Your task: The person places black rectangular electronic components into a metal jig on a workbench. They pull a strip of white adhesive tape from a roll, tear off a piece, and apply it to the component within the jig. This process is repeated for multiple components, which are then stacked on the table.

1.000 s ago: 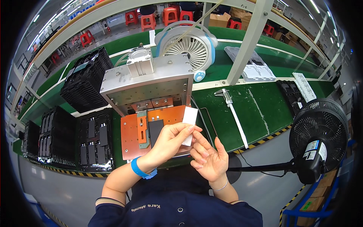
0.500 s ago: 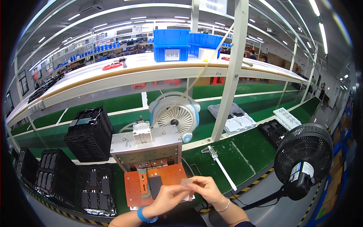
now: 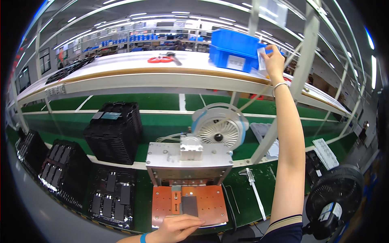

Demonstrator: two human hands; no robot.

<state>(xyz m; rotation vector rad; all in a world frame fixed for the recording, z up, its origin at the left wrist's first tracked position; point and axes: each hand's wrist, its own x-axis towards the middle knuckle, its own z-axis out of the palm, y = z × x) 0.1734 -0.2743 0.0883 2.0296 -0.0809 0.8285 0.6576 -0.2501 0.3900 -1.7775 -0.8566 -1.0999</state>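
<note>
The right hand (image 3: 275, 62) is hovering beside a blue bin (image 3: 223, 58), its fingers bending toward a white piece (image 3: 261, 60); whether they are gripping it, one cannot tell. Just beyond the left hand's (image 3: 178, 227) narrowly set fingers, a dark block (image 3: 189, 204) is lying on an orange plate (image 3: 212, 202).

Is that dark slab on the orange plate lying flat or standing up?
Flat: the dark slab shows its broad face against the orange plate.

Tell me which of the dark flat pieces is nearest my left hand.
The dark flat piece on the orange plate, right by the left hand. It's the only one on that plate; the pieces in the black trays lie farther off.
</note>
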